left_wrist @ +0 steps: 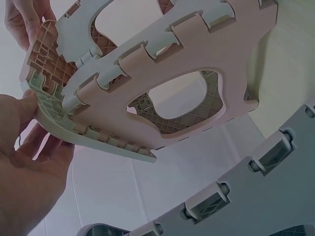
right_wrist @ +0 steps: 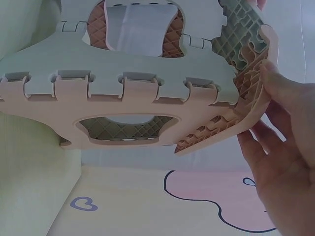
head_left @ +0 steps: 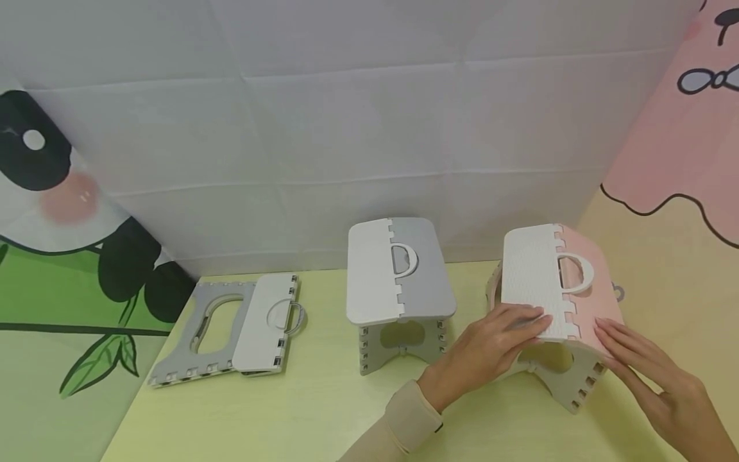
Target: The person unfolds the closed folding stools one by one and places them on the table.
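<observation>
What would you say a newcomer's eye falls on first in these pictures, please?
Probably the pink-and-white folding stool at the right of the table, gripped at its near edge by the left hand and right hand. Next might come the grey-and-white stool standing in the middle and the flat-lying stool at the left. The large black cartoon eye at the head view's left edge also stands out.

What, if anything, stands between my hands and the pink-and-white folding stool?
Nothing visible: your left hand and right hand grip the pink-and-white folding stool. The gray-and-white folding stool stands apart, to its left.
</observation>
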The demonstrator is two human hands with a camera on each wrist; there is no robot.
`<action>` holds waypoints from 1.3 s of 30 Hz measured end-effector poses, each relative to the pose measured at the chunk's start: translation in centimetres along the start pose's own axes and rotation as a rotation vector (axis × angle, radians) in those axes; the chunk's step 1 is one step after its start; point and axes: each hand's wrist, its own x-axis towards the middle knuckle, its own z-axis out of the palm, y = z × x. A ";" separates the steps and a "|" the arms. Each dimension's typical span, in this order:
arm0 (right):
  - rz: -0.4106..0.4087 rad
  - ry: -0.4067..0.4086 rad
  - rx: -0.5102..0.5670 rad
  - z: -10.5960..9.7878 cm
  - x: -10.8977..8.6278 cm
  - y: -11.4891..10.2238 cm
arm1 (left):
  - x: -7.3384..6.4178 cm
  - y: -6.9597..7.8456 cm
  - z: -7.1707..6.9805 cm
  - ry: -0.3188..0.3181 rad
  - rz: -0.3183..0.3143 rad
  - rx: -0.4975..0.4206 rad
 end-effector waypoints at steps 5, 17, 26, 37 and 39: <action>0.008 -0.014 0.007 -0.1 -0.8 0.8 | 0.0 0.0 0.0 -0.006 0.001 0.022; 0.006 -0.030 -0.027 0.0 -0.3 0.3 | 0.0 0.1 -0.1 0.022 0.013 0.051; 0.014 -0.052 -0.030 0.1 -1.1 1.7 | 0.0 0.1 0.2 -0.019 0.025 0.140; 0.024 -0.049 -0.015 0.2 -1.5 1.8 | 0.0 0.1 0.3 -0.022 0.014 0.135; 0.021 -0.049 -0.014 0.2 -1.5 1.9 | 0.0 0.2 0.3 -0.028 0.009 0.138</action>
